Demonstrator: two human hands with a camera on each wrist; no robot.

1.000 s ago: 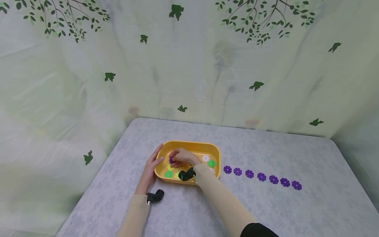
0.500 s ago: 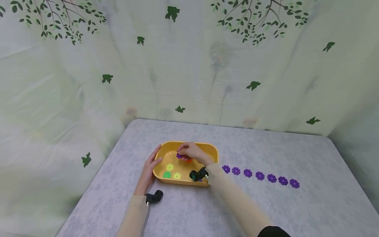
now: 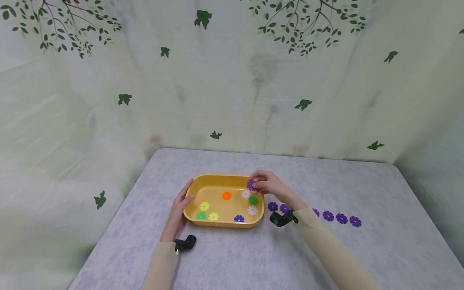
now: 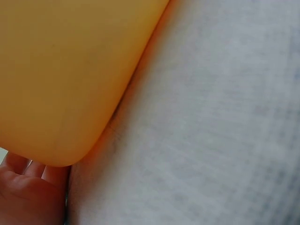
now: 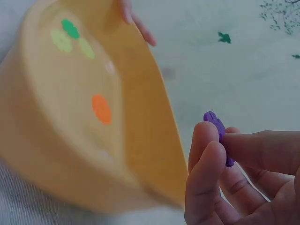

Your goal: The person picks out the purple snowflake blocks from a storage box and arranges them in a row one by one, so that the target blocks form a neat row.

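Observation:
A yellow tray [image 3: 224,224] sits on the table in front of me. My left hand [image 3: 177,211] grips its left end, thumb over the rim and fingers along the outside wall. In the left wrist view, the tray's corner covers part of those fingers. My right hand [image 3: 272,187] pinches a purple flower-shaped disc [image 5: 214,123] between thumb and fingertips, above the tray's right rim. Inside the tray lie an orange disc [image 3: 226,195], a blue one [image 3: 239,218], and several yellow, green and white ones. To the right runs a row of purple discs [image 3: 342,218], partly hidden by my right wrist.
The grey table [image 3: 224,257] extends around the tray and past the row. Behind it hangs a pale curtain [image 3: 232,88] printed with leaves. A black wrist camera [image 3: 185,243] is strapped to my left wrist, another [image 3: 282,218] to my right.
My right hand has moved rightward from inside the tray to above its right rim, carrying the purple disc. My left hand keeps its grip on the tray. The head view has shifted slightly.

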